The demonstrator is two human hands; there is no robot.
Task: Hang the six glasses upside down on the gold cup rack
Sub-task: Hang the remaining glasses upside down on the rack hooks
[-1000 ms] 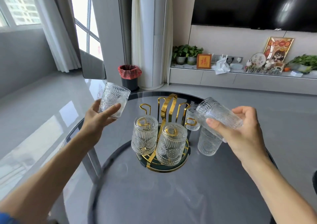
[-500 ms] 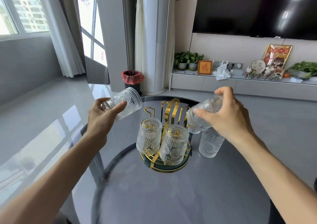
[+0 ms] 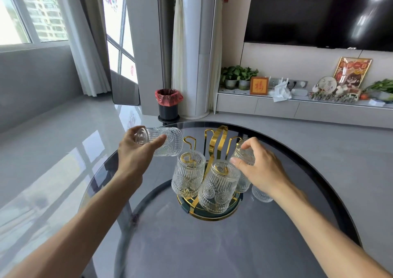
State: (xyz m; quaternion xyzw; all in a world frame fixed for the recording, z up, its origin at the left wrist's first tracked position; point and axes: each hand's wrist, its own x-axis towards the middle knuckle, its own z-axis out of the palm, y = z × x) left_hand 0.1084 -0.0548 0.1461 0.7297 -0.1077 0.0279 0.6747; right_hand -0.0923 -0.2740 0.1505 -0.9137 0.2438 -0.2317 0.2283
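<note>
Gold cup rack (image 3: 214,141) stands at centre frame on a round dark glass table (image 3: 212,245), its green-and-gold base ring near the table's middle.

2 ribbed clear glasses already hang upside down on the rack's near hooks: the left hung glass (image 3: 188,176) and the front hung glass (image 3: 219,186), just beside each other, gold hook loops showing through their upturned bases.

Left hand (image 3: 136,152), left of centre: fingers and thumb wrapped around a glass (image 3: 162,141) held on its side, mouth pointing toward the rack, base toward the palm. This glass is in the air, up and left of the left hung glass, near a bare hook (image 3: 190,142).

Right hand (image 3: 261,167), right of centre: fingertips clasp an inverted glass (image 3: 243,154) by its upturned base, at the rack's right side. Cannot tell whether it sits on a hook.

Below that hand, part of another glass (image 3: 243,184) shows at the rack's right edge, and 1 more glass (image 3: 261,195) stands on the table, partly hidden by the wrist.
</note>
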